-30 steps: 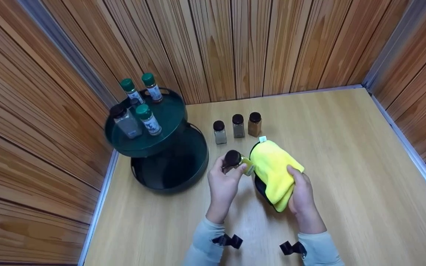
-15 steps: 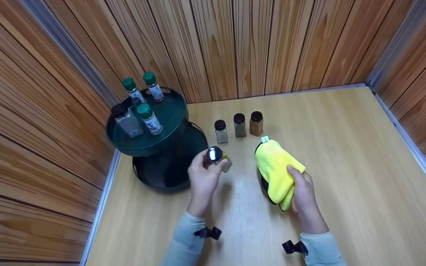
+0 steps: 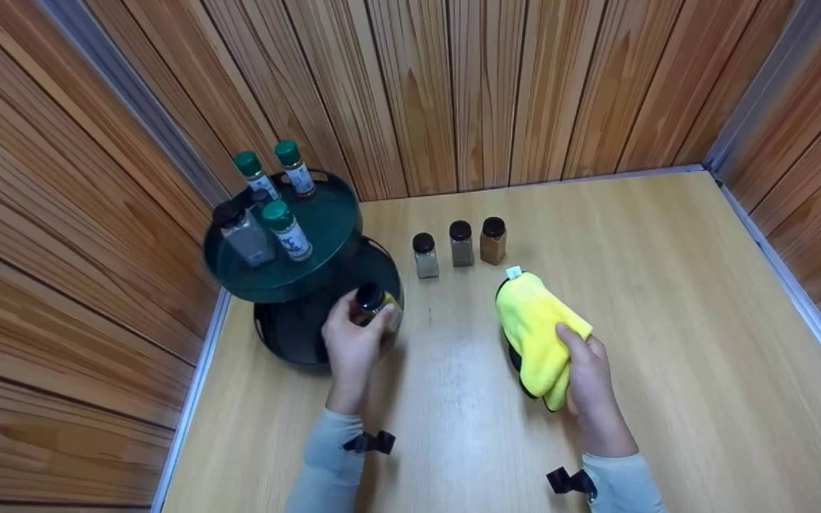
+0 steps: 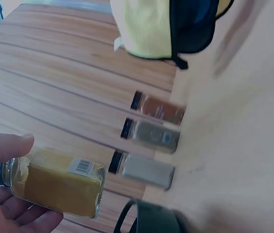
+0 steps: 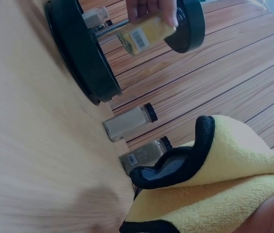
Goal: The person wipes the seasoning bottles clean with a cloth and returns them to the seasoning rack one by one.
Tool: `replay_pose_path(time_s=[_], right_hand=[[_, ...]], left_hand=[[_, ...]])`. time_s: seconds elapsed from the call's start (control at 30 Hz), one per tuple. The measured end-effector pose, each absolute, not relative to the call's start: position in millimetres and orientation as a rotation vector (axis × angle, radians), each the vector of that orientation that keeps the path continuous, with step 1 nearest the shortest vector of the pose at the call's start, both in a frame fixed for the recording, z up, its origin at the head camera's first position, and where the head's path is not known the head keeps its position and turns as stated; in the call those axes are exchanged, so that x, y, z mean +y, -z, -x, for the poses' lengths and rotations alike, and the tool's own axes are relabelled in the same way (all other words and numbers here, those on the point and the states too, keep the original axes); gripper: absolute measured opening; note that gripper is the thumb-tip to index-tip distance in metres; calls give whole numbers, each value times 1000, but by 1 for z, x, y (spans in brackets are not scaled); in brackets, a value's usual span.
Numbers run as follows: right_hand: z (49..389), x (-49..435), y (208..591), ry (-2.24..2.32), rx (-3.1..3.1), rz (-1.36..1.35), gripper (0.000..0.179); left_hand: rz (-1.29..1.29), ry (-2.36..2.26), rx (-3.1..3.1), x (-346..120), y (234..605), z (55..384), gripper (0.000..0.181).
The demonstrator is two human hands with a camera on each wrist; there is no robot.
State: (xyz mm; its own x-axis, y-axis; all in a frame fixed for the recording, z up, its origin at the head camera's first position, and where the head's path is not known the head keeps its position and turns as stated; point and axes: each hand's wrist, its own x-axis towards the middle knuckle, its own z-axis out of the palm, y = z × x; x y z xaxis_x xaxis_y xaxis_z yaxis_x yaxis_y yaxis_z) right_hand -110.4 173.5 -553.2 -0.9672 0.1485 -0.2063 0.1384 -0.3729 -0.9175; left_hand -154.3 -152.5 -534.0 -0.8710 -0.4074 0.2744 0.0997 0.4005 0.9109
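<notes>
My left hand (image 3: 353, 342) grips a glass spice jar (image 4: 64, 182) with a dark cap and yellow powder inside, a barcode label on its side. In the head view the jar overlaps the right rim of the lower tier (image 3: 296, 342) of a dark green two-tier rack. Off to the right, my right hand (image 3: 589, 377) holds a folded yellow cloth (image 3: 535, 331) with black edging and a white tag, raised over the table. Thumb on top, the fingers go under the cloth and are mostly hidden.
Three dark-capped spice jars, a pale one (image 3: 425, 256), a grey one (image 3: 461, 244) and a brown one (image 3: 493, 241), stand behind the hands. The rack's upper tier (image 3: 332, 214) carries several bottles, some green-capped. Wood-panelled walls (image 3: 482, 92) enclose the table.
My left hand has carried the yellow spice jar away from the cloth, leftward to the rack's lower tier. The right hand and cloth have shifted only slightly right.
</notes>
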Motion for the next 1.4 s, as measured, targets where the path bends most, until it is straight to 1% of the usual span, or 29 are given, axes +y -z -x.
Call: replay_pose_path(time_s=[0.43,0.6,0.73,0.97,1.2,1.4], right_hand=[[110,177,552,-2555,-1748,424,32],[107,180,552,-2560,-1754,429,35],[107,181,553,-2585,-1771,381,37],[108,181,556,-2577,-1775,341,37],[108,180,557,-2557,-1779,354,37],[107,178,554,-2558,-1764,377,37]], left_hand=[[-314,1383,-2276,-196,546,158,42],[-287,1331,-2288,-214,551,158,37],[-310,1292,-2292,-228,552,160,30],[-407,1231,-2322,-247,558,168,30],[-389,1212,-2309,-256,565,175,27],[-344,1221,-2235,-264,567,177,17]])
